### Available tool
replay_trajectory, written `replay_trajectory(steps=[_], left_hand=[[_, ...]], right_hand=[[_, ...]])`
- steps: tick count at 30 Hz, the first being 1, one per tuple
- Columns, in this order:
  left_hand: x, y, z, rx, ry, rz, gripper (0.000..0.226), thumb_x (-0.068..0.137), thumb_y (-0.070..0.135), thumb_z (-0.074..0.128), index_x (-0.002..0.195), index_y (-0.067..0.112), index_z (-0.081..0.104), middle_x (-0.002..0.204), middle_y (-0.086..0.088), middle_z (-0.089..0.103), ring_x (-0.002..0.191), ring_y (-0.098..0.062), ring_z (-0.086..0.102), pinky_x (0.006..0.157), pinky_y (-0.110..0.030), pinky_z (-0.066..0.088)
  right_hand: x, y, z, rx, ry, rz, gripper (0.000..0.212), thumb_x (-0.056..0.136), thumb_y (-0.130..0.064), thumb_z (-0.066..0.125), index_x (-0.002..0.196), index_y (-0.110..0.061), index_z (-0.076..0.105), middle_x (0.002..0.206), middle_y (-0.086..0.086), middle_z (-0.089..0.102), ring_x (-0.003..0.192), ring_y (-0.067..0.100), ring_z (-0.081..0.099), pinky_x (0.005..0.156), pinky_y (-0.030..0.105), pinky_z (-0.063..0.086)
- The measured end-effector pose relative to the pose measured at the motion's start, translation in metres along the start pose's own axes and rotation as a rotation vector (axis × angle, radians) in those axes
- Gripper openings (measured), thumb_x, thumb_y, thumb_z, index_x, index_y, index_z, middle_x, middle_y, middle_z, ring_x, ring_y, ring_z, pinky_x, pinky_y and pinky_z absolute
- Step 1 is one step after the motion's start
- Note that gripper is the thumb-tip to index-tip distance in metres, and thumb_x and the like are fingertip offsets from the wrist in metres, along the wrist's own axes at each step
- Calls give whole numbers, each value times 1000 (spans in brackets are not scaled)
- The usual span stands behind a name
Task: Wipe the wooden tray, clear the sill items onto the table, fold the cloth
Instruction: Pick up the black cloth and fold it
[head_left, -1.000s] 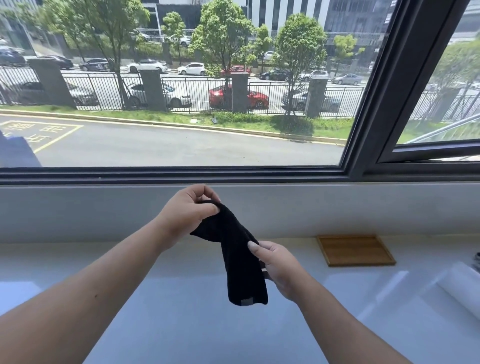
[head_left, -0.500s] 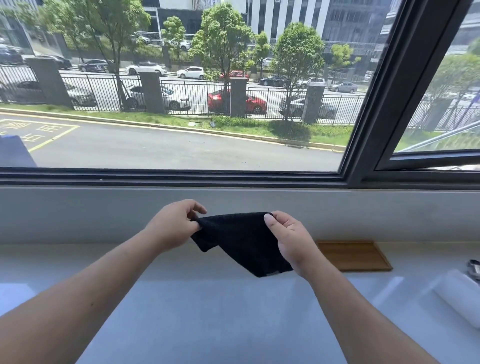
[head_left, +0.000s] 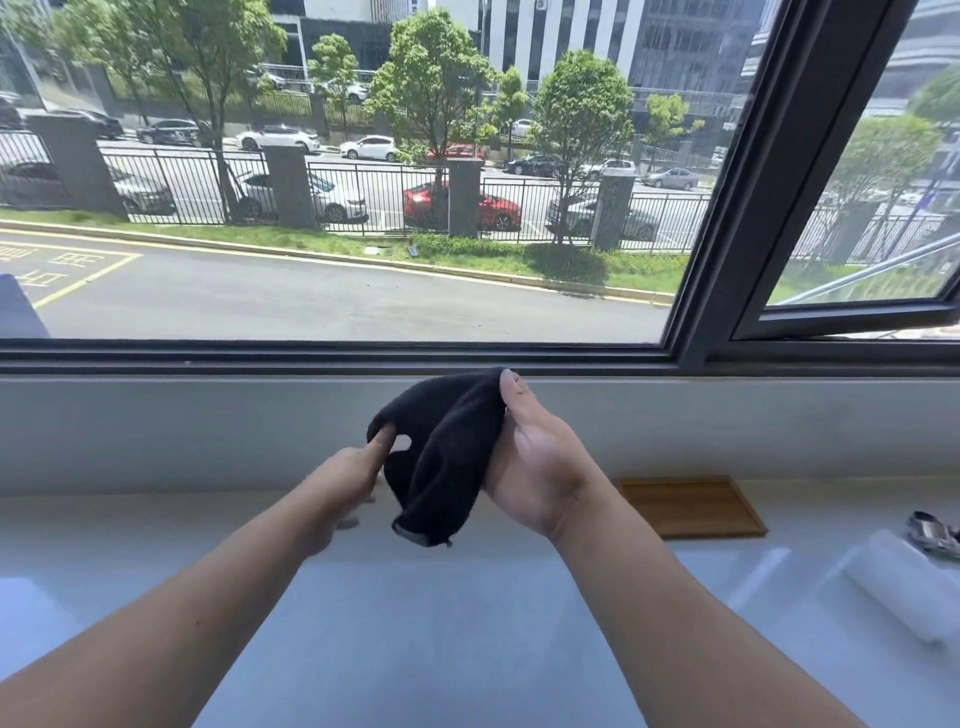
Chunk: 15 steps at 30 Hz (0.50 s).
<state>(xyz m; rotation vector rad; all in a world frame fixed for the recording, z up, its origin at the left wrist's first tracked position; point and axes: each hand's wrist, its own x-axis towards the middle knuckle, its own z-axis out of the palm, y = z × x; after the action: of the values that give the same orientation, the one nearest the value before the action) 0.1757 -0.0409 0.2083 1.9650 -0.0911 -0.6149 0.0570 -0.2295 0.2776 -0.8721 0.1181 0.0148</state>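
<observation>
white table (head_left: 467, 649) | wooden tray (head_left: 693, 506) on it | window (head_left: 332, 182) beyond

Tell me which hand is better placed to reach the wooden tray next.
Right. The right hand is beside the wooden tray and grips the black cloth; the left hand is farther away.

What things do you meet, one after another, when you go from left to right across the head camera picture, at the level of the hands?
left hand → black cloth → right hand → wooden tray → white roll
</observation>
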Motion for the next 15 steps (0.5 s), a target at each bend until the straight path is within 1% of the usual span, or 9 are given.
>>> replay_trajectory(steps=[1,3,5,6,8,9,11,13,15], left_hand=[[-3,-4,5,-87,-119,-45,96,69,103,39,124,30,68,125,0,73,116,-24,68,100,-49,52],[-12,-7,17,-302,-359,-46,74,84,93,37,121,41,73,123,-9,75,121,-25,69,95,-45,60],[-17,-10,28,-459,-467,-53,61,104,71,31,127,31,72,126,-14,74,119,-22,70,84,-40,64],[-17,-11,34,-507,-494,-69,63,108,64,29,130,23,72,132,-16,72,121,-25,70,92,-44,63],[-21,-11,41,-546,-589,-87,77,105,72,26,132,17,73,142,-23,64,132,-38,61,109,-54,51],[-24,-8,42,-563,-661,-83,87,97,83,26,134,17,71,143,-25,62,132,-41,60,108,-54,49],[-27,-4,38,-599,-775,-57,96,85,92,41,138,17,68,134,-22,69,122,-38,66,102,-48,52],[-28,2,27,-647,-801,-38,74,92,72,62,140,15,66,125,-17,72,111,-35,67,99,-47,49],[-24,7,12,-621,-741,19,57,93,43,71,141,13,64,120,-16,70,103,-34,65,90,-46,48]], right_hand=[[1,-2,12,45,-6,-7,63,111,-45,36,157,-2,37,153,31,51,143,46,50,117,61,39],[3,-5,30,115,-12,-12,66,111,-46,36,157,1,38,156,32,48,144,44,49,121,59,35],[6,-6,40,161,-4,-8,66,111,-46,37,156,3,39,155,32,48,135,43,54,119,57,38],[6,-7,43,178,1,-6,65,111,-45,38,154,4,42,150,32,54,127,41,59,115,55,43],[4,-12,43,184,4,-4,63,111,-48,39,141,5,55,128,27,68,114,36,66,109,51,48],[2,-15,40,176,15,-6,63,111,-49,38,137,4,58,122,26,71,114,36,67,109,52,48],[-2,-22,28,156,58,-23,68,110,-52,36,141,5,57,131,28,68,125,40,63,113,55,44],[-4,-29,6,126,111,-43,71,111,-53,34,147,5,51,145,32,59,136,43,56,119,58,38],[-8,-36,-20,51,216,-55,67,111,-51,33,150,1,50,145,29,60,136,42,57,119,57,40]])
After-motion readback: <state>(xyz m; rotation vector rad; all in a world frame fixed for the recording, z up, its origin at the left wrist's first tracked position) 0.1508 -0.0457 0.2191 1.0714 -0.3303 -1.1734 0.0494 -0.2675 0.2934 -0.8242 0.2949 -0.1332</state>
